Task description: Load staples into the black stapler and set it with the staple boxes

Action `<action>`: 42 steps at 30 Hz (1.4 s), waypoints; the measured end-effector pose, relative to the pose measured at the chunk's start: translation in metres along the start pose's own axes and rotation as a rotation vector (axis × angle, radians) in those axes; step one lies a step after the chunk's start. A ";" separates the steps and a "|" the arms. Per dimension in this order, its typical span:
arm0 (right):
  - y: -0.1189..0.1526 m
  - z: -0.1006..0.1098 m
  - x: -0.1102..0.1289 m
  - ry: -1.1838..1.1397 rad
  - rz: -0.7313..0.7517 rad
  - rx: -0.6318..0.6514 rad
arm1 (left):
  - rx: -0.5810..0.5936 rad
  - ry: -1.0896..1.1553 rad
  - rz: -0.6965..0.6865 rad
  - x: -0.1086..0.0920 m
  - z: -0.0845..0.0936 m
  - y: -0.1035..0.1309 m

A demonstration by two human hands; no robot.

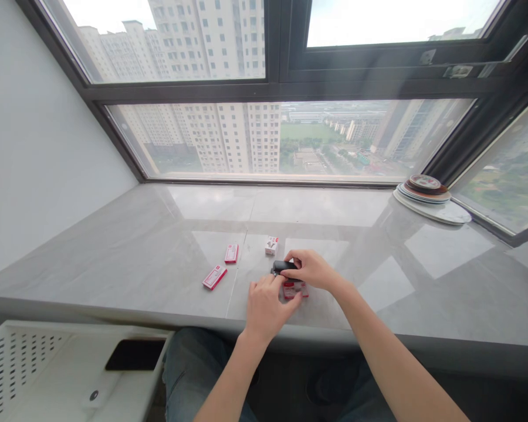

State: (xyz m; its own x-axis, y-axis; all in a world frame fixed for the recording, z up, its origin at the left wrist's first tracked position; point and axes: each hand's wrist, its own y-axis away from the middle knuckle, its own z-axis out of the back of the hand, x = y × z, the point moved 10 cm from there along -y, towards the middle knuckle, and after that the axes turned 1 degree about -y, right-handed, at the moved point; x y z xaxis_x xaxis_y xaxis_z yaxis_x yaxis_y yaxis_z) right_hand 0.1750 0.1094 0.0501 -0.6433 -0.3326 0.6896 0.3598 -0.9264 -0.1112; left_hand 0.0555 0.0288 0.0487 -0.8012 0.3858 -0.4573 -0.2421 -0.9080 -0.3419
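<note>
My right hand (310, 268) has its fingers wrapped round a black stapler-like object (285, 266) over the grey sill. Below that object lies a red and white box (295, 290), partly covered by my fingers. My left hand (268, 302) is at the left of the box, its thumb at the box's front edge and its fingertips by the black object's left end. A small white and red box (271, 245) stands just behind. Two flat red and white boxes, one upper (231, 254) and one lower (215, 276), lie to the left.
Stacked plates (432, 199) sit at the back right of the sill (114, 252), near the dark window frame (273, 91). Below the sill at the left is a white plastic basket or chair (66, 369) with a black phone-like slab (136, 355) on it.
</note>
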 end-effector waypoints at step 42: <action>0.073 0.001 -0.054 -0.295 -0.416 -0.165 | -0.091 -0.028 0.021 0.065 -0.020 -0.057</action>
State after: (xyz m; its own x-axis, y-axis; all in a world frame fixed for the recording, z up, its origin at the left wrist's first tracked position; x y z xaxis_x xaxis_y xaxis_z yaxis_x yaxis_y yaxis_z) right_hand 0.2367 0.0604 0.0051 -0.4826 0.1104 0.8688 -0.0112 -0.9927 0.1199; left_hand 0.0276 0.1090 0.0221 -0.8207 0.3613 -0.4427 -0.1754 -0.8966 -0.4066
